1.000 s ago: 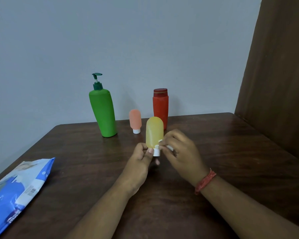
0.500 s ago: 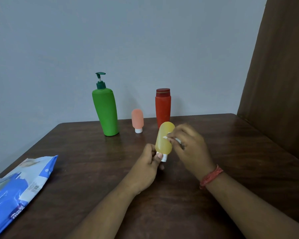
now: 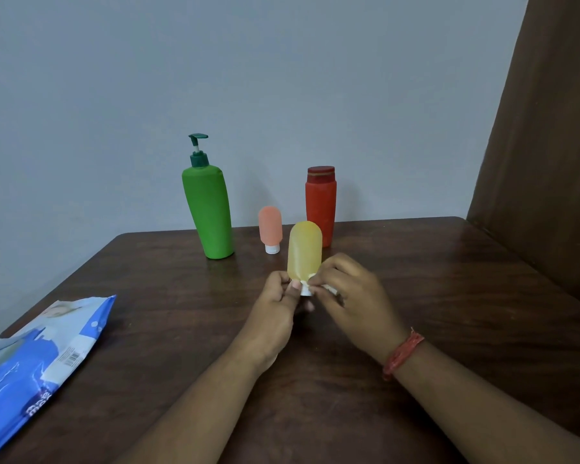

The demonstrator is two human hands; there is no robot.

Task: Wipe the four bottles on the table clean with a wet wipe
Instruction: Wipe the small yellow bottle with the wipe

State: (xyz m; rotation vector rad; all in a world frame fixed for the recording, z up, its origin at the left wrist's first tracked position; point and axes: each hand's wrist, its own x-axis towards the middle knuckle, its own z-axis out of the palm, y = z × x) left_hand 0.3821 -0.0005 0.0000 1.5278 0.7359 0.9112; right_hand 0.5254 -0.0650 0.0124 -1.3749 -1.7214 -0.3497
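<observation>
A small yellow bottle point(image 3: 304, 252) stands cap-down above the middle of the table, and my left hand point(image 3: 277, 309) pinches it at its white cap. My right hand point(image 3: 349, 296) pinches a folded white wet wipe point(image 3: 329, 289) and presses it against the bottle's lower end by the cap. Behind them a tall green pump bottle point(image 3: 208, 212), a small pink bottle point(image 3: 270, 227) standing cap-down and a red bottle point(image 3: 320, 204) stand upright near the table's back edge.
A blue wet wipe pack point(image 3: 31, 360) lies at the left front of the dark wooden table point(image 3: 466, 296). A grey wall rises behind the table, and a brown panel point(image 3: 549, 145) stands at the right.
The yellow bottle, tilted half a second ago, stands upright again. My right hand has slid the wipe from the bottle's upper body down to the cap end.
</observation>
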